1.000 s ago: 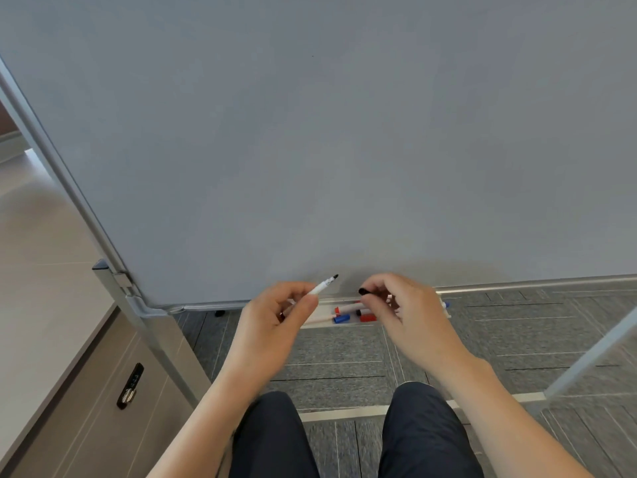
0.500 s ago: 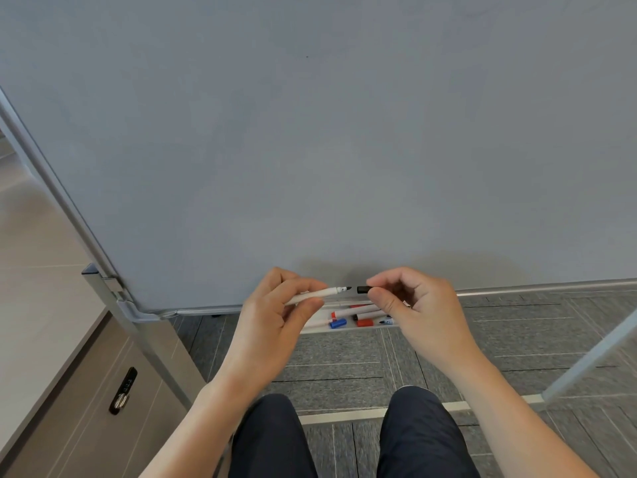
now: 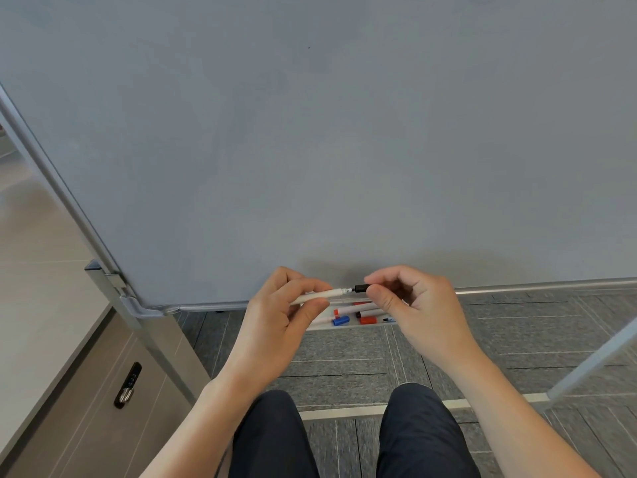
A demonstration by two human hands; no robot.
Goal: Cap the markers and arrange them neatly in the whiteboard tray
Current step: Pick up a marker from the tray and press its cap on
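Observation:
My left hand (image 3: 275, 326) grips a white marker (image 3: 327, 294) that lies level and points right. Its black tip sits just at the mouth of a black cap (image 3: 361, 288), which my right hand (image 3: 413, 305) pinches between thumb and forefinger. Both hands hover right above the whiteboard tray (image 3: 348, 327). In the tray lie a loose blue cap (image 3: 341, 320), a loose red cap (image 3: 368, 320), white markers with red parts (image 3: 362, 307) and a blue marker tip (image 3: 389, 319). My hands hide both ends of the tray.
The large whiteboard (image 3: 327, 139) fills the upper view, its metal frame leg (image 3: 151, 339) at the left. A grey cabinet with a combination lock (image 3: 127, 386) stands lower left. A stand bar (image 3: 593, 363) crosses at the right above grey floor tiles. My knees are at the bottom.
The marker has swung from tilted upward to level, and my hands have come together. The gap between tip and black cap has closed to almost nothing.

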